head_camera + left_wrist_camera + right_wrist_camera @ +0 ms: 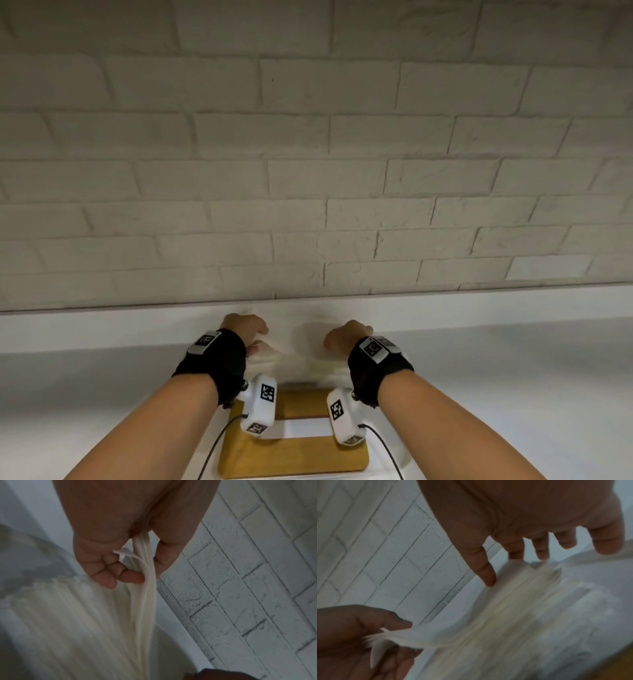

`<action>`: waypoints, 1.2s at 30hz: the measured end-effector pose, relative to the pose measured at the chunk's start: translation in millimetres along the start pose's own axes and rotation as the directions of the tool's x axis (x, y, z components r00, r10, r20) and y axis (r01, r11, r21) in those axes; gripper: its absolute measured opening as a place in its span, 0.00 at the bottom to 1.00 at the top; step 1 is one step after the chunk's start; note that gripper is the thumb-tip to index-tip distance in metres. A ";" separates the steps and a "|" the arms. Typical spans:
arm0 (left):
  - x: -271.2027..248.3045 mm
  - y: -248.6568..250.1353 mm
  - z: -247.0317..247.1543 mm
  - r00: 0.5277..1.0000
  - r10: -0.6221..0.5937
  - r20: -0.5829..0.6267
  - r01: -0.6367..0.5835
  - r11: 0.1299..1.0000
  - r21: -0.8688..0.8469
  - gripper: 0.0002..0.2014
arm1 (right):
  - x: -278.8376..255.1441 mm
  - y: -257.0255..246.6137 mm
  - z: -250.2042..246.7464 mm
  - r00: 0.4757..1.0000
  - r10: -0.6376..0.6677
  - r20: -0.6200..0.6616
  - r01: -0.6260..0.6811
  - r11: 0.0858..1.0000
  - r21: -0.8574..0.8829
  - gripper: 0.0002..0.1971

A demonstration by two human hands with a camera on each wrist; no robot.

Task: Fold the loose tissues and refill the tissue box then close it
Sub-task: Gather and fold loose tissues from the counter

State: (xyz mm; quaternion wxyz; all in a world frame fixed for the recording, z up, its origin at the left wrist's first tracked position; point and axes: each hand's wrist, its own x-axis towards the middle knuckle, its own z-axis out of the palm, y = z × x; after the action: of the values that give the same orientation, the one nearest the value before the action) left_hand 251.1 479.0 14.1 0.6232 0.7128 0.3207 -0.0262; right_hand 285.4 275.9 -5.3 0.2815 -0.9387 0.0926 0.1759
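Low in the frame's centre, above the yellow wooden tissue box [294, 448], the left hand [120, 555] pinches the soft white tissue stack [301, 359] while the right hand [539, 524] spreads open-fingered on it; square the edges before folding, I'd say.

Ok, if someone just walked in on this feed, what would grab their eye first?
Probably the two hands at the back of the white counter: the left hand pinches one end of a sheaf of white tissues, while the right hand spreads straight fingers on the other end. Next, the mustard-yellow tissue box between the forearms, and the white brick wall behind.
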 end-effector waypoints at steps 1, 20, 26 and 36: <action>-5.4 3.1 0.6 1.000 0.009 0.027 -0.009 1.000 0.000 0.20 | -1.7 0.2 -2.2 1.000 -0.006 -0.023 0.007 0.999 0.047 0.26; -359.2 -57.3 160.8 0.571 0.782 0.248 -0.716 0.623 -0.316 0.13 | -318.9 290.6 -153.5 0.703 -0.095 -0.705 0.673 0.411 0.615 0.19; -384.7 -138.9 249.5 0.660 0.568 0.492 -0.546 0.812 -0.205 0.15 | -348.2 403.6 -124.8 0.701 0.136 -0.700 0.540 0.539 0.646 0.17; -378.5 -195.2 296.0 0.728 0.378 0.572 -0.441 0.897 -0.031 0.25 | -326.7 493.8 -70.8 0.807 0.258 -0.531 0.302 0.592 0.747 0.23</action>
State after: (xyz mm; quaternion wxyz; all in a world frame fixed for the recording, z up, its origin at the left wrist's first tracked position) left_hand -37.3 53.7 -56.2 0.6406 0.7579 -0.0453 -0.1147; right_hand -130.6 -146.4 -70.1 0.6329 -0.7140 0.2317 -0.1895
